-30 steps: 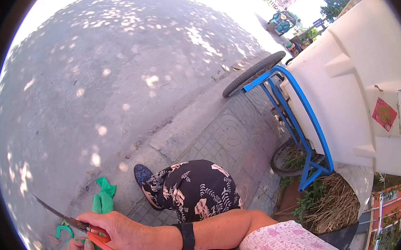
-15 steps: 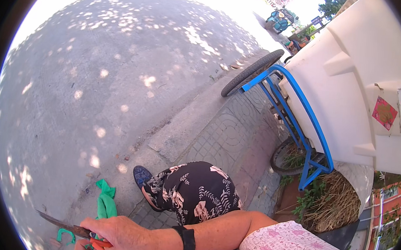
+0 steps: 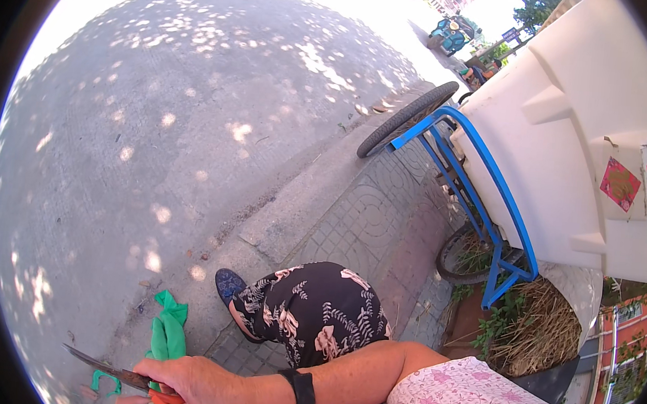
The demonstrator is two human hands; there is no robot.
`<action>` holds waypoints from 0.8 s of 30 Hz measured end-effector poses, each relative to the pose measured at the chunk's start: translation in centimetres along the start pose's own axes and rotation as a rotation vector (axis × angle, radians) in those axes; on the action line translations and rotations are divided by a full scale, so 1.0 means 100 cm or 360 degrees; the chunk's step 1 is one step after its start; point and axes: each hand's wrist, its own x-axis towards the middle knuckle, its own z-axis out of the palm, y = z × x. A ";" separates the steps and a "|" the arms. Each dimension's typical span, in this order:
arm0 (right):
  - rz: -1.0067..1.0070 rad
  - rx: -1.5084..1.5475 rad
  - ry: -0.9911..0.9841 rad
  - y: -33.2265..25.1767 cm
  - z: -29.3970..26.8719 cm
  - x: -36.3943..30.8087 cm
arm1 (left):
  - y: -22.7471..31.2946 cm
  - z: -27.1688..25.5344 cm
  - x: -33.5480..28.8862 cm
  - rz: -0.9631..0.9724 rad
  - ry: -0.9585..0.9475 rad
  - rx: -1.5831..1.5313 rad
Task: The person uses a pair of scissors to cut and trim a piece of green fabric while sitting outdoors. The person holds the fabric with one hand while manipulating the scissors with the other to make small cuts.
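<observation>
My right hand (image 3: 194, 384) is closed round the orange handles of a pair of scissors (image 3: 130, 378), whose dark blades point left. Only a few fingers of my left hand (image 3: 126, 403) show at the lower edge, beneath the blades, with a bit of green cloth at them. A larger length of green cloth (image 3: 170, 330) lies beyond my right hand, its near end hidden behind the knuckles. Under the blades there is a thin, curled green strip (image 3: 106, 382). Most of the left hand is out of the picture.
My bent knee in dark floral trousers (image 3: 324, 307) and a blue shoe (image 3: 229, 285) are close by. To the right stands a blue-framed cart (image 3: 501, 188) with a large white box (image 3: 567, 144). Dry straw (image 3: 543, 330) lies below it. Grey pavement (image 3: 154, 153) stretches left.
My right hand and the scissors have shifted slightly right and down. The left hand's fingers have dropped lower, away from the scissors, and show less.
</observation>
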 end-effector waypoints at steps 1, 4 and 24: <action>0.0023 -0.0039 -0.0025 0.000 0.001 0.000 | 0.002 0.001 -0.001 -0.0014 0.0041 -0.0066; -0.0059 -0.0003 0.0037 0.004 0.004 -0.001 | 0.008 0.001 -0.002 0.0003 0.0017 -0.0115; 0.0174 -0.0100 0.0015 0.010 0.001 0.002 | 0.007 -0.013 -0.013 0.0128 -0.0079 -0.0286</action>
